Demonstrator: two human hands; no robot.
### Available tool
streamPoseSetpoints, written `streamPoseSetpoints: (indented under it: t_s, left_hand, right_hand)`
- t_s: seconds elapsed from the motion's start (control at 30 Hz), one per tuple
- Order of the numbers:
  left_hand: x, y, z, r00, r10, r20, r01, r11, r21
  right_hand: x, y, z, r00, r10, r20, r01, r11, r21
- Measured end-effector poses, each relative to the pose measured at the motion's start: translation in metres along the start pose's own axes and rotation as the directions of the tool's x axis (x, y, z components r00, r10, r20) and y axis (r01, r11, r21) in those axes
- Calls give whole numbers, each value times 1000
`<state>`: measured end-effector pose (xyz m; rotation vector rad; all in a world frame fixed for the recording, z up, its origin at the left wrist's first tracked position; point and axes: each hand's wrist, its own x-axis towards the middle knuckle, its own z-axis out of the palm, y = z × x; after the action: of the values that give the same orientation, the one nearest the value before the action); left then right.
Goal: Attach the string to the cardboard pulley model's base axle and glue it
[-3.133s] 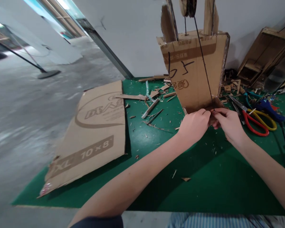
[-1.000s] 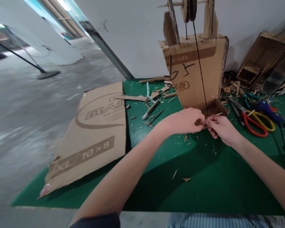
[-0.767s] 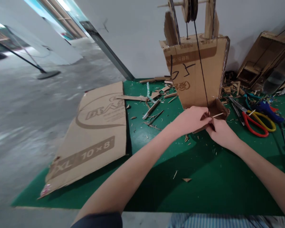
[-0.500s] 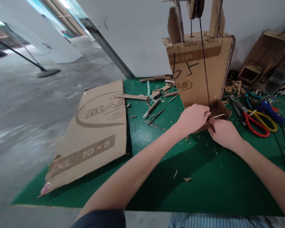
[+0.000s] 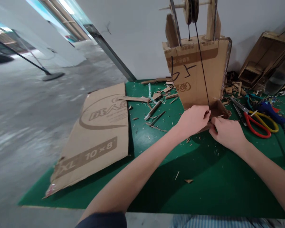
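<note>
While your left hand [image 5: 193,120] pinches the black string [image 5: 203,72] taut, your right hand [image 5: 228,133] grips the one-o'clock cardboard tray [image 5: 219,109] steady.

Illumination: bright, even, strongest from the overexposed opening [image 5: 66,8] at 10 o'clock. The left hand [image 5: 192,122] casts a soft shadow on the green mat [image 5: 204,196]. The floor [image 5: 19,126] (9 o'clock) is smeared; frame edges stretch.

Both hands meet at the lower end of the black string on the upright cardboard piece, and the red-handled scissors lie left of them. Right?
One slip: the head view shows the red-handled scissors right of the hands, not left. The left hand and right hand do meet at the lower end of the black string on the upright cardboard piece.
</note>
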<state>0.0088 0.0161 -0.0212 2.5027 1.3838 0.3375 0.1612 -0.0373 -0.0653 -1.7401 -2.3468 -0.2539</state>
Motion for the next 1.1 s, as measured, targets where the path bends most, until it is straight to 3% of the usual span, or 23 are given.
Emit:
streamPoseSetpoints:
  t_s: [0.17,0.37,0.43,0.53,0.6,0.73,0.93,1.1]
  left_hand:
    - [-2,7,6,999,-11,-48,4,991,-134]
    - [1,1,15,999,6,-50,-16,979,-204]
    - [-1,2,11,998,-45,-46,40,992,-119]
    - [-9,10,3,992,-120,-45,126,978,169]
    - [-14,16,-1,998,-60,-15,62,959,277]
    - [-18,18,1,998,54,16,-57,965,258]
    - [-13,15,6,998,63,-5,-61,982,180]
    - [-13,15,8,999,-30,-27,34,987,159]
  right_hand:
    - [2,12,0,979,-25,-200,24,1000,-7]
    - [6,26,-1,974,-129,-187,123,991,-43]
    - [6,29,-1,966,-152,-209,145,988,-51]
    - [5,29,-2,950,-174,-259,170,985,-35]
    - [5,28,-1,942,-175,-285,177,984,-20]
    - [3,23,0,923,-189,-334,194,981,-20]
    - [2,22,1,930,-173,-324,206,976,70]
    - [3,24,2,937,-127,-325,170,980,107]
